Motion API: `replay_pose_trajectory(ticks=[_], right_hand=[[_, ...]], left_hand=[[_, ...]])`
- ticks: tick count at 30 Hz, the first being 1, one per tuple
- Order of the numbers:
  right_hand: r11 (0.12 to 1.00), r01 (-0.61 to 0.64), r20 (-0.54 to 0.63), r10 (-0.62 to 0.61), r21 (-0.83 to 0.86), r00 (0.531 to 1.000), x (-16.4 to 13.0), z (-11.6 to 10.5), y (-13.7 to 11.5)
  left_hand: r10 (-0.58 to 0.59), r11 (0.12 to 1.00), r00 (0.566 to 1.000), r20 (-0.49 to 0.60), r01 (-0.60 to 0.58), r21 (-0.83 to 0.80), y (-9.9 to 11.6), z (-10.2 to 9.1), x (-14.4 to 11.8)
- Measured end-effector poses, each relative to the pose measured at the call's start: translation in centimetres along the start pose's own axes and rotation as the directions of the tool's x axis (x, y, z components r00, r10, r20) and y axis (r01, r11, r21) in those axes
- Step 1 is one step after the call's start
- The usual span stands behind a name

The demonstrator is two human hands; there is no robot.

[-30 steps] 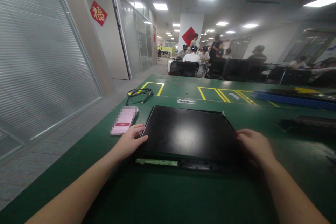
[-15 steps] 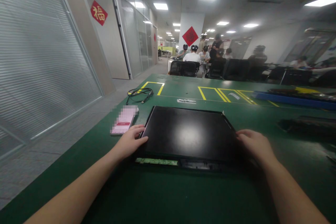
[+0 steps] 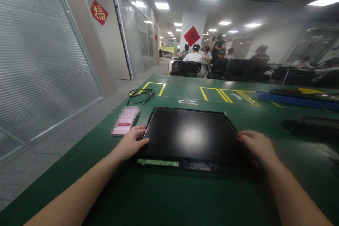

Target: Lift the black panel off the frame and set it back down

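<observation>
Both forearms bare, no sleeves in view; hands, left hand point(image 3: 129, 143) and right hand point(image 3: 258, 146), ungloved.

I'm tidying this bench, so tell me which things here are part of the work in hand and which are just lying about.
In hand:
- panel, flat on the table
- left hand at its left edge
- right hand at its right edge
- green circuit strip along its near edge

Lying about:
- phone
- cable
- blue tray
</observation>
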State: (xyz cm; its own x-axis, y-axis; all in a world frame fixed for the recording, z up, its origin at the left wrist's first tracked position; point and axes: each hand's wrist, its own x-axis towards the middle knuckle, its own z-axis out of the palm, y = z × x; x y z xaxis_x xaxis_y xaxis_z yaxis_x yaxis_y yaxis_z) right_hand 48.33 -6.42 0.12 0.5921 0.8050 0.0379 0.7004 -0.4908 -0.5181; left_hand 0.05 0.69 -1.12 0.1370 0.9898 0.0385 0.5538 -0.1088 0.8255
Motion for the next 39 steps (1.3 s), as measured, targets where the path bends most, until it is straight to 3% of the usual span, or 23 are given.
replay_pose_trajectory(ticks=[11,21,39], right_hand=[[0.999,0.032,-0.041,-0.033,-0.006,0.999,0.47,0.22,0.40],[1.000,0.018,-0.026,-0.018,0.004,1.000,0.39,0.09,0.30],[0.999,0.032,-0.020,-0.032,0.012,0.999,0.19,-0.04,0.09]], left_hand=[[0.004,0.998,1.000,0.025,-0.005,0.069,0.30,-0.15,-0.11],[0.063,0.951,0.997,0.050,-0.075,0.301,0.15,-0.21,-0.08],[0.061,0.962,0.996,0.066,-0.077,0.261,0.06,-0.36,-0.10]])
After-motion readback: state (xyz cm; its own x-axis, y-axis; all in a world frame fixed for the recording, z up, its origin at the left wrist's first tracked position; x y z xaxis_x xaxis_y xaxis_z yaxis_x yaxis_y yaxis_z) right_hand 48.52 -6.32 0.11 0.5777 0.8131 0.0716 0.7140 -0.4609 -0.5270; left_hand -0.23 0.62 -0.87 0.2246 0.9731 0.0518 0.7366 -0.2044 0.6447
